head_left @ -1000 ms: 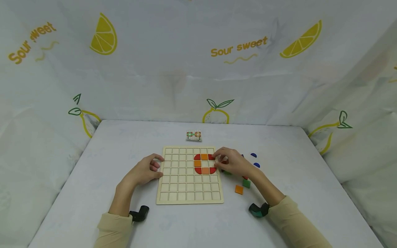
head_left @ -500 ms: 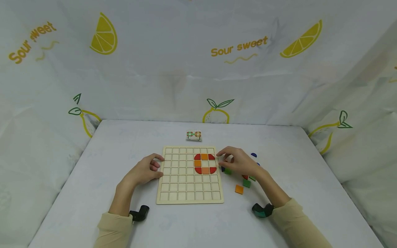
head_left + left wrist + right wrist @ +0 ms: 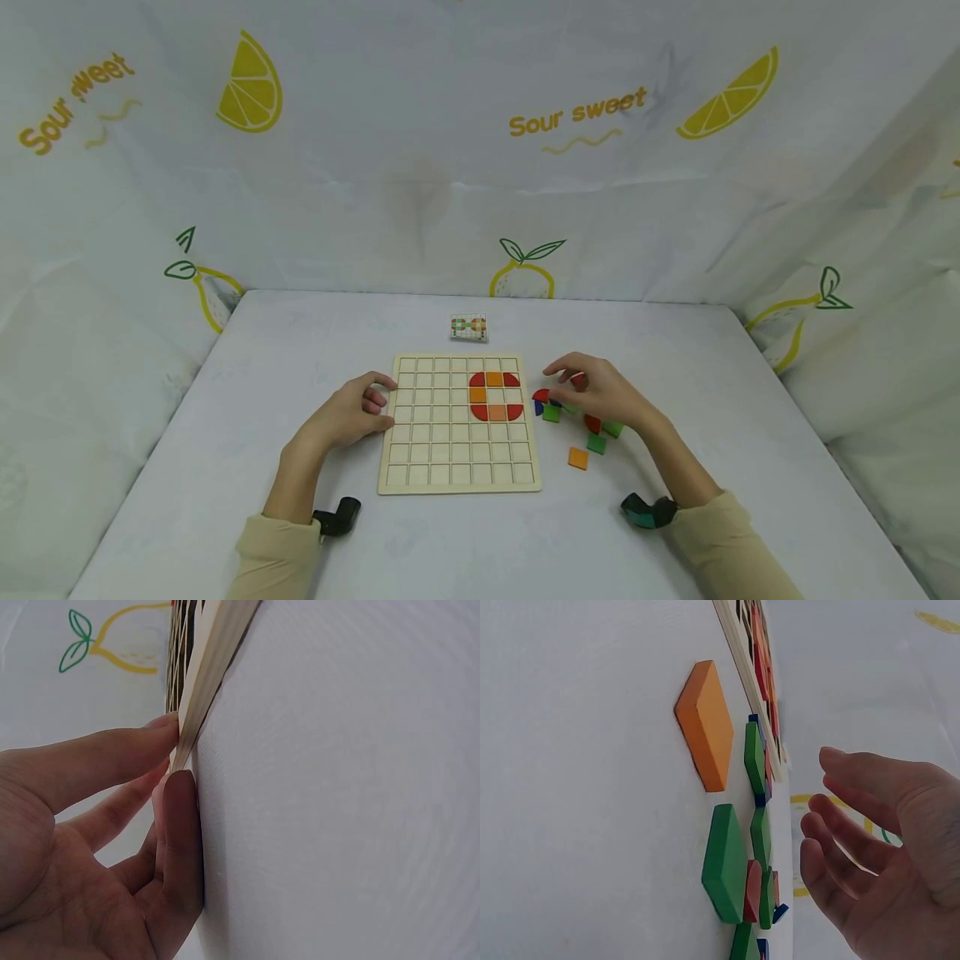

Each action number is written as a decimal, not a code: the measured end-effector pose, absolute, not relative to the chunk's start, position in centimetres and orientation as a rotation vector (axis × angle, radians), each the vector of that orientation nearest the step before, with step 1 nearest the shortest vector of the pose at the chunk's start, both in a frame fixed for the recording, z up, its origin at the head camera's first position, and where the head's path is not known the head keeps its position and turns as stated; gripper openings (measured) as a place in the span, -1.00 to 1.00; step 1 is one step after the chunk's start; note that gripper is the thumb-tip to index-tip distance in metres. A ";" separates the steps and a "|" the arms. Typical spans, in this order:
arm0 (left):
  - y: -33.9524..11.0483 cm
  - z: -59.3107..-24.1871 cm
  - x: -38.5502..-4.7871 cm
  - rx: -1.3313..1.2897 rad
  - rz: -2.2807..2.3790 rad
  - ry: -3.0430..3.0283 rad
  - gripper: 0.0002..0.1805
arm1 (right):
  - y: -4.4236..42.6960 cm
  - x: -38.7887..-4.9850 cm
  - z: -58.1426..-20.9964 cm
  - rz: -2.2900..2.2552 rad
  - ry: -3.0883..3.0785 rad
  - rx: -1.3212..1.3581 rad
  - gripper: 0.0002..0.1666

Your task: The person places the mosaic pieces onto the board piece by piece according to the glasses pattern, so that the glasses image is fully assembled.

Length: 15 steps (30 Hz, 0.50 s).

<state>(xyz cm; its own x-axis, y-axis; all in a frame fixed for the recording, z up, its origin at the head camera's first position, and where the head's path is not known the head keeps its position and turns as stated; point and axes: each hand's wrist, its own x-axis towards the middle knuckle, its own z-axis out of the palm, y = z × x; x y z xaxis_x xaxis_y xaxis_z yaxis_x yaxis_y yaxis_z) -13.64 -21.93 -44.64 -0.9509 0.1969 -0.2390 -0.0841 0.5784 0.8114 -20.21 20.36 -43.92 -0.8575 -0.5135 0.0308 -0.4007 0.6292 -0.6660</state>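
Note:
A pale wooden grid board (image 3: pixel 442 454) lies flat in the head view, with red and orange pieces forming a C-like outline at its upper right. My left hand (image 3: pixel 352 411) touches the board's left edge with thumb and a fingertip; the left wrist view shows the thumb (image 3: pixel 112 760) against the wooden rim. To the right of the board, my right hand (image 3: pixel 603 392) hovers over loose coloured pieces, fingers loosely bent and nothing between them. Below it lie a red piece (image 3: pixel 541 395), a light green square (image 3: pixel 551 413) and a blue piece, partly hidden.
A small pattern card (image 3: pixel 468 327) rests behind the board. Nearer the front are an orange square (image 3: pixel 578 458) and a dark green square (image 3: pixel 596 443), with another red piece (image 3: pixel 592 424) behind them. A white cloth wall (image 3: pixel 375 208) rises beyond the table.
My right hand has drawn away from the board's right edge, moving right over the loose pieces and uncovering some. The red piece at the C's upper right stays on the board. My left hand is unmoved.

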 end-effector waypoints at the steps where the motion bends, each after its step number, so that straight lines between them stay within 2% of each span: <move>1: -21.9 -44.6 -13.6 0.092 1.315 2.509 -0.40 | 20.5 -20.2 -43.9 -1.038 2.689 -0.751 -0.61; 15: -21.9 -44.7 -13.7 0.082 1.303 2.516 -0.40 | 21.6 -20.0 -44.4 -0.985 2.669 -0.702 -0.62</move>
<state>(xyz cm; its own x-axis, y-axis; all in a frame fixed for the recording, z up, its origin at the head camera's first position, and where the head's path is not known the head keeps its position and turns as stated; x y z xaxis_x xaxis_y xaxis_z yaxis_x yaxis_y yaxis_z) -13.69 -21.88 -44.74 -0.9516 0.1890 -0.2423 -0.0890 0.5854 0.8058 -20.01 21.64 -44.41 -0.8641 -0.5023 -0.0316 -0.3614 0.6630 -0.6556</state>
